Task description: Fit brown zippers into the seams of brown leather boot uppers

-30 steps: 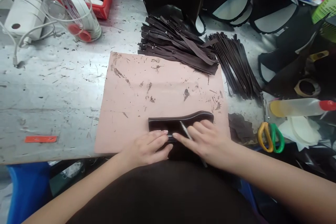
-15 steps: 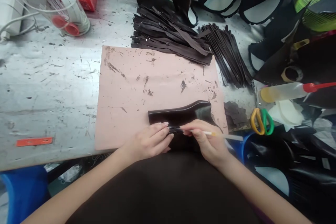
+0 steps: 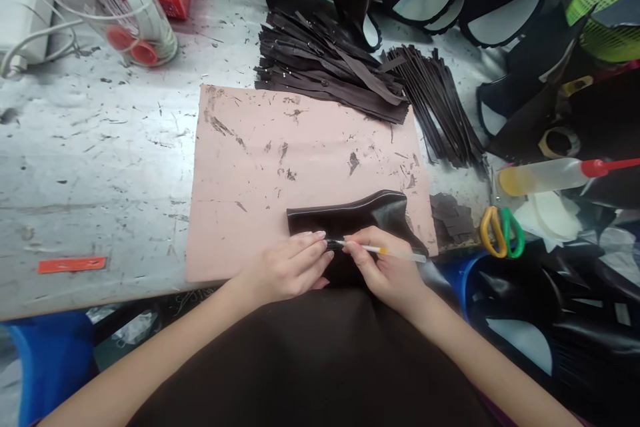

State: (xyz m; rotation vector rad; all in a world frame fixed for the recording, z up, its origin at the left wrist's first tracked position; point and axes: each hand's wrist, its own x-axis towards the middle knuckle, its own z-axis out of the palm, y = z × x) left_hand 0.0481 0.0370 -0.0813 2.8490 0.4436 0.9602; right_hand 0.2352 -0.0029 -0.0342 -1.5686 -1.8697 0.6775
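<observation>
"Doing what with the left hand (image 3: 287,267)?"

"Pinching the black piece (image 3: 343,217), closed on its near left part."

"And with the right hand (image 3: 387,277)?"

"Gripping a slim white tool (image 3: 371,249) between the fingertips, aiming it left toward the left hand; can't tell whether touching the black piece at the tip."

"Resting that piece on what?"

"On the pink mat (image 3: 240,167), at its near right part."

"And farther out?"

"See dark strips (image 3: 330,77) overlapping the mat's far edge, yellow-and-green-handled scissors (image 3: 503,240) to the right, a red-tipped bottle (image 3: 550,175) just beyond those, and an orange strip (image 3: 73,264) at left on the silvery table (image 3: 100,167)."
</observation>
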